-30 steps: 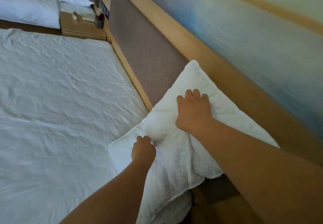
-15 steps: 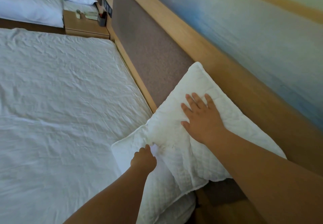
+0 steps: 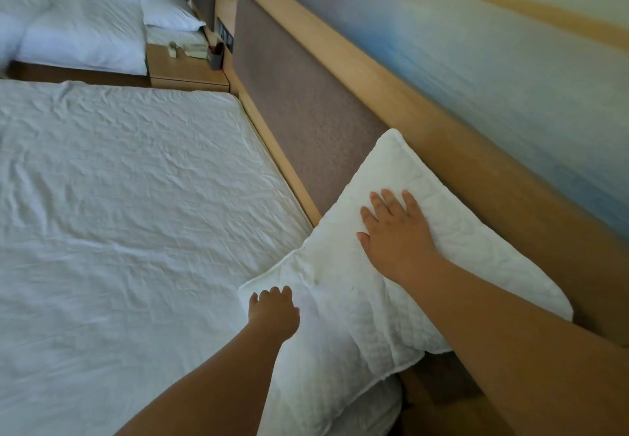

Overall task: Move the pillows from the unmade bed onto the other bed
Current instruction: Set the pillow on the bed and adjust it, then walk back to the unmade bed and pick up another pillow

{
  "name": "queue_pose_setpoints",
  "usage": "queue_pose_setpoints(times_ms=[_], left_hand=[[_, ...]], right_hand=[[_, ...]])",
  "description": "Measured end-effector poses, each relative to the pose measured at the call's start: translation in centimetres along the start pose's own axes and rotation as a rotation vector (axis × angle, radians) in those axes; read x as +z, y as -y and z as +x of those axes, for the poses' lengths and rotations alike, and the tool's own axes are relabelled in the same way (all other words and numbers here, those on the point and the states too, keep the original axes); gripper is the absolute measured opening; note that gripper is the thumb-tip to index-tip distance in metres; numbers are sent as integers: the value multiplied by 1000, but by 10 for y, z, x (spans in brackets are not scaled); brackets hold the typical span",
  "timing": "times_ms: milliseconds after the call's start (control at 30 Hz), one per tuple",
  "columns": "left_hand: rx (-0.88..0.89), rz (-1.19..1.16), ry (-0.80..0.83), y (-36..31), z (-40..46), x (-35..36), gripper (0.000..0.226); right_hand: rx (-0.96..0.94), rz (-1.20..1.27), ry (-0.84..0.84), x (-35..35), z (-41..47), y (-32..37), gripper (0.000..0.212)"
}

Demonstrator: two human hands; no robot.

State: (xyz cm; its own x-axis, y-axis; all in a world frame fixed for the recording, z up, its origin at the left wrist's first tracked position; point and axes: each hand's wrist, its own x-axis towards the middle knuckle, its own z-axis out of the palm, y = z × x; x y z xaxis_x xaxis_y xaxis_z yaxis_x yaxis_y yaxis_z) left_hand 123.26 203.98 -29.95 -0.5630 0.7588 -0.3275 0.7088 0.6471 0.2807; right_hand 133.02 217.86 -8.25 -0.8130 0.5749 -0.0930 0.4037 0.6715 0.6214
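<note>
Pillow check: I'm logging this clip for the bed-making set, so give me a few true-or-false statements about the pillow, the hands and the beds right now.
1. The right hand lies flat, fingers spread, on the quilted pillow. True.
2. The pillow leans against the headboard. True.
3. The left hand is on the nightstand. False: it touches the pillow's near corner.
4. The far bed has no pillows. False: two white pillows lie at its head.
5. The near bed has a wrinkled white sheet. True.
</note>
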Motion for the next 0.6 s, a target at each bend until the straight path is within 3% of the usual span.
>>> queue_pose_setpoints(times_ms=[267,600], left_hand=[[-58,162,-158,84,-34,-80,33],[-449,147,-320,205,-156,-173,12]], right_hand=[[77,170,-101,-37,-12,35,26],[-63,493,-55,-114,3,105,18]])
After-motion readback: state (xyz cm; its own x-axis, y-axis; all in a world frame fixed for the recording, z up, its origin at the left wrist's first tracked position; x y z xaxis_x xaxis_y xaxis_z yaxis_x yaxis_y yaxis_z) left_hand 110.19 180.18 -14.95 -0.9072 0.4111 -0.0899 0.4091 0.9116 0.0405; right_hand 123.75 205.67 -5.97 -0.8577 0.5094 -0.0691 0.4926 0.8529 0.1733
